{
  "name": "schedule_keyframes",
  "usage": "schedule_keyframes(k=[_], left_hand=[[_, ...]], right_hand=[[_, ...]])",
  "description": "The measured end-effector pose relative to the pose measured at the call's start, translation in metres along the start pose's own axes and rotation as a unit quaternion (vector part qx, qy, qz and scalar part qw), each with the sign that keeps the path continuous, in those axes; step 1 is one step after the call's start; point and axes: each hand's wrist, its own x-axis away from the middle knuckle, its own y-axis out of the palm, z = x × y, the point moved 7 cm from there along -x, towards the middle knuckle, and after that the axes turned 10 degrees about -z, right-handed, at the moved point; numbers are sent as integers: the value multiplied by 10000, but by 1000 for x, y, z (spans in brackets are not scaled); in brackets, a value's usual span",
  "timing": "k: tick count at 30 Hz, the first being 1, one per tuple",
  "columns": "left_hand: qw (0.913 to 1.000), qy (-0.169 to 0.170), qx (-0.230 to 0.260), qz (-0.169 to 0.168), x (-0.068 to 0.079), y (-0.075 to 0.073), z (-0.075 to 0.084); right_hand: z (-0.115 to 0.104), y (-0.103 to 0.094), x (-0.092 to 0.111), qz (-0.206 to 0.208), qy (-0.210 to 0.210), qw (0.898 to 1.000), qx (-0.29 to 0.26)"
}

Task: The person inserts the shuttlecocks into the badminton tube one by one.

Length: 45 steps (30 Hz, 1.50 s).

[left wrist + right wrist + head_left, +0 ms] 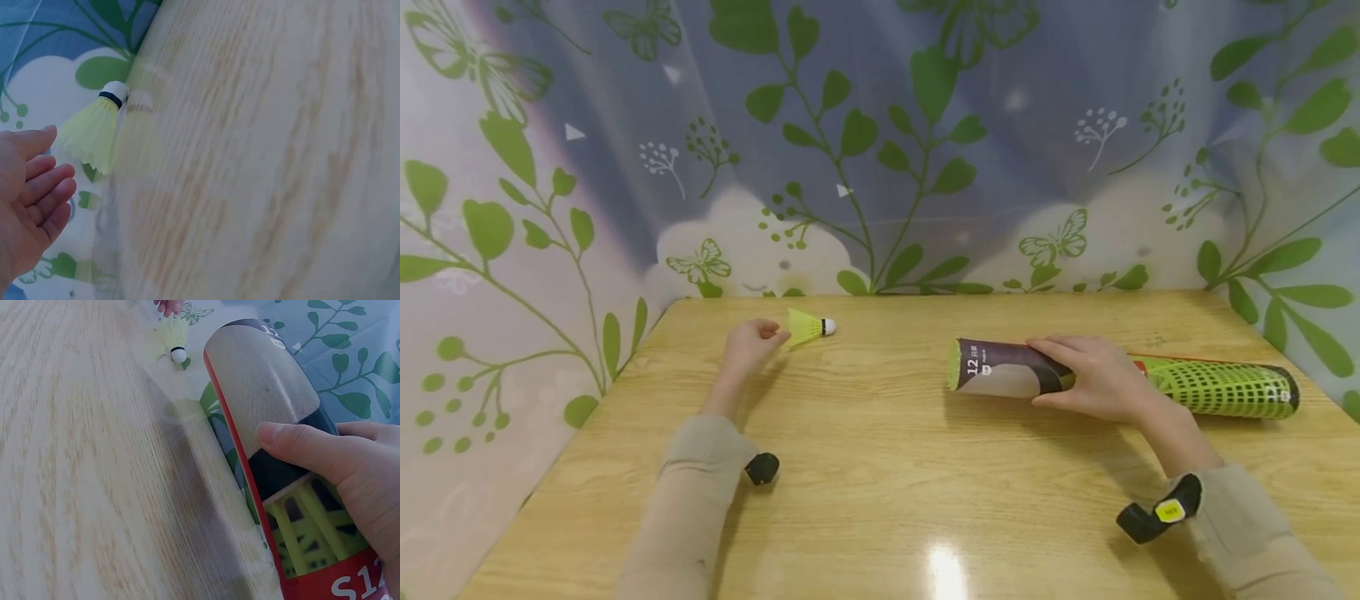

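Observation:
A yellow shuttlecock (806, 327) with a white cork head and a dark band lies on its side at the back left of the table, cork toward the right. My left hand (754, 343) is at its skirt; in the left wrist view the loosely bent fingers (47, 197) stand just short of the skirt's rim. My right hand (1101, 375) grips a shuttlecock tube (1000, 369) from above, thumb on the near side and fingers over the far side. The tube's printed end points left, and its green patterned part extends right. Part of its middle is hidden under the hand.
The wooden table (865, 467) runs back to a curtain (880, 150) printed with leaves and butterflies. Dark wrist devices, a left one (762, 468) and a right one (1157, 510), stick out from the sleeves.

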Motion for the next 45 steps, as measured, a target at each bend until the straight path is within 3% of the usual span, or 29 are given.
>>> schedule_keyframes(k=[11,30,37,45], left_hand=[[9998,-121,-84,-106,-9,9,-1],[9997,-102,-215,-90,-13,16,8],[9999,33,-64,-110,-8,12,15],[9993,262,-262,-99,5,8,30]], right_hand=[[-1,1,2,88,-112,9999,-48],[4,4,4,-347,266,9990,-77],[4,1,5,-236,208,9995,-4],[4,0,9,-123,140,9998,-37]])
